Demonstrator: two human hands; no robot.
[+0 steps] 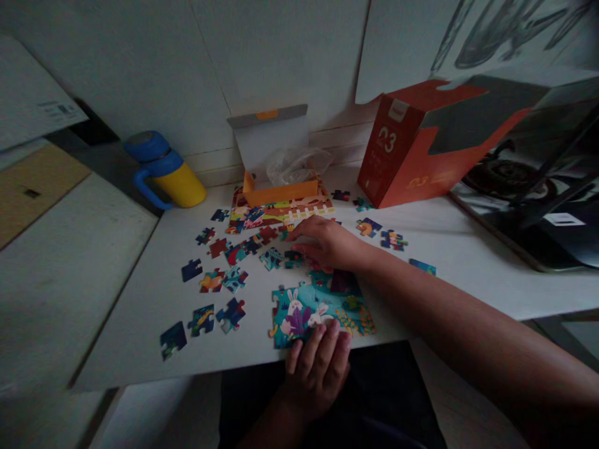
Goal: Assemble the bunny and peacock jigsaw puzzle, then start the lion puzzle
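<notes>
Your left hand (318, 368) rests its fingers, side by side, on the lower edge of the joined puzzle section (318, 299), which spreads just beyond the fingertips; you can't tell whether its thumb grips underneath. Past that section, your right hand (327, 242) reaches over the desk (140, 312) with bent fingers (whether they pinch anything, you can't make out). Loose puzzle pieces (234, 279) lie scattered to that hand's left, with a few more to its right. Just beyond it is a picture sheet (304, 211), an open orange box (281, 194) on it holding clear plastic (292, 168). Farther out, a blue-and-yellow bottle (180, 184) stands left of your right hand, a red box (386, 153) right.
</notes>
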